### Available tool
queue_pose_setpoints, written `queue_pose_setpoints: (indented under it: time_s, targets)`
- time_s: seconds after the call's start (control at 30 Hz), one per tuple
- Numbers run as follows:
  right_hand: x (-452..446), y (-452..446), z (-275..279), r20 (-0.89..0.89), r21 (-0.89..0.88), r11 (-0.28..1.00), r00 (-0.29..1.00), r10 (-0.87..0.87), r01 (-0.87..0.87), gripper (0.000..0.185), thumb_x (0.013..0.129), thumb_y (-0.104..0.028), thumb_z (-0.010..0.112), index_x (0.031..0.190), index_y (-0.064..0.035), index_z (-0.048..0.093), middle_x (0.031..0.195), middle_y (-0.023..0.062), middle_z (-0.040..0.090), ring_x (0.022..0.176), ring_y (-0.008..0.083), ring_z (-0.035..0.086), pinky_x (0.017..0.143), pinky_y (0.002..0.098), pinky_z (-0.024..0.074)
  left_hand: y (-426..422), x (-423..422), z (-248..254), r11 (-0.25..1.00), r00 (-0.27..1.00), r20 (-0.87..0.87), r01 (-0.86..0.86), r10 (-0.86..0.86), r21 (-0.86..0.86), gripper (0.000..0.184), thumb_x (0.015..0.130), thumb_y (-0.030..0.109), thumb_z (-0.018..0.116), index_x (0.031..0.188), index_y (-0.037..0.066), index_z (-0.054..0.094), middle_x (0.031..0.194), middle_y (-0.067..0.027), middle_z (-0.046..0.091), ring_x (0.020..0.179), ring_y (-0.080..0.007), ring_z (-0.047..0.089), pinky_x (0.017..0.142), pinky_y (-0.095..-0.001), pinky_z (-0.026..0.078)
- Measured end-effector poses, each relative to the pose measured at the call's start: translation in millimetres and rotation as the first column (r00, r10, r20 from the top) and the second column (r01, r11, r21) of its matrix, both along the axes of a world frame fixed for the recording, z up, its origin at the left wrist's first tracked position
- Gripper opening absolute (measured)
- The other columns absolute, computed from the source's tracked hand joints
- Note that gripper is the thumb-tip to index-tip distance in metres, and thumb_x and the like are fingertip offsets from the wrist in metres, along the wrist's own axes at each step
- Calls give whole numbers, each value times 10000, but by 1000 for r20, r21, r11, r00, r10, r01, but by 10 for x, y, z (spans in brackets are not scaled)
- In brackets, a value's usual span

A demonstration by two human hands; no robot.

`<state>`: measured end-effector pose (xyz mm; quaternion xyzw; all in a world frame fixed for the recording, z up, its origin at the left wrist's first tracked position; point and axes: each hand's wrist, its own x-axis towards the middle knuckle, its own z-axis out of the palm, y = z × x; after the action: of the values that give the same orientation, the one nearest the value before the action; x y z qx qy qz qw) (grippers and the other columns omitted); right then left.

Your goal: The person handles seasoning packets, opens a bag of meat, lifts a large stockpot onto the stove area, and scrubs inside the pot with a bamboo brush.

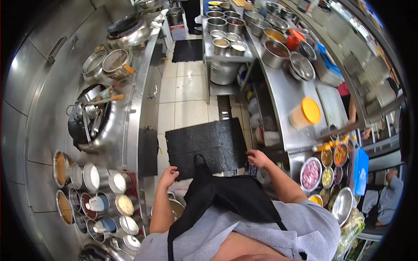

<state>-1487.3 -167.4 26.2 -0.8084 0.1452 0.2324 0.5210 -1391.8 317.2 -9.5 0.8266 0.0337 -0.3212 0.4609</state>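
My left hand hangs in the air beside my black apron, fingers loosely curled and slightly apart, nothing held. A pot stands low below it, partly hidden by my arm. On the other side, my right hand hovers near the edge of the right counter, also empty, with its fingers loosely bent and a little apart. Between the two hands, a black rubber mat lies on the tiled floor, and the tip of my shoe shows on it.
Left, a steel counter holds a wok with ladles and several ingredient pots. Right, a counter bears an orange-lidded tub and a bowl of chopped onion. Ahead, pots fill a steel table. Other people stand far ahead and at right.
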Motion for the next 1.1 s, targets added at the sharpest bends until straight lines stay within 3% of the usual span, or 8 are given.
queue_pose_setpoints:
  time_s: [0.1,0.13,0.27,0.33,0.5,0.87,0.97,1.1]
  targets:
    - [159,-502,-531,-285,-204,979,958,-45,-14,285,860,-128,547,1076,40,628,712,111,657,542,195,632,461,350,498,28,762,107,996,995,-50,-88,86,-35,330,882,136,635,1196,44,591,844,-23,617,741,-115,573,602,-286,458]
    - [112,-799,-889,-238,-283,950,969,61,-129,288,855,-120,553,1094,21,629,723,110,662,543,189,630,422,353,486,2,1072,206,995,995,-41,-93,91,-47,330,882,136,635,1196,44,591,844,-23,617,741,-115,573,602,-286,458]
    - [384,-936,-543,-532,-209,946,783,-322,247,315,894,-124,526,1173,-2,606,771,110,666,537,187,612,429,329,492,-50,2322,376,985,995,-20,-100,98,-137,342,884,128,647,1196,3,582,840,-41,631,725,-128,577,639,-297,480]
    - [547,-911,-469,-439,-169,864,748,-497,475,346,910,-123,523,1235,-17,577,817,114,674,573,182,621,461,331,511,-161,2934,446,985,995,-28,-103,100,-137,308,910,146,602,1210,78,580,928,-21,622,800,-124,594,656,-293,476]
    - [1224,-742,-523,-449,-137,888,771,-451,439,381,916,-133,548,1284,-34,541,869,98,681,617,171,638,522,324,532,-890,4178,841,956,992,-25,-123,121,-267,341,915,191,608,1232,73,565,974,-22,631,860,-125,606,740,-313,489]
    - [3115,-1667,-945,-516,-10,840,717,-469,543,415,917,-115,549,1324,-51,500,773,71,627,550,152,572,467,269,467,-2450,6042,-98,995,938,-337,47,-74,-90,340,881,201,638,1194,85,572,977,-34,622,839,-141,610,695,-324,503]
    - [4105,-1866,-314,-309,-89,876,823,-476,473,444,909,-55,538,1342,7,462,821,92,648,588,133,572,473,286,448,-2600,6629,-315,995,943,-330,23,-53,-97,332,866,219,654,1161,87,581,972,-36,621,850,-153,603,707,-339,505]
    - [5263,-1754,635,-150,67,860,857,-493,507,487,927,-42,506,1404,-16,413,843,79,653,695,118,585,619,265,485,-2923,7426,-726,992,927,-368,-104,69,-76,319,863,226,640,1148,91,591,969,-36,628,841,-163,601,706,-354,511]
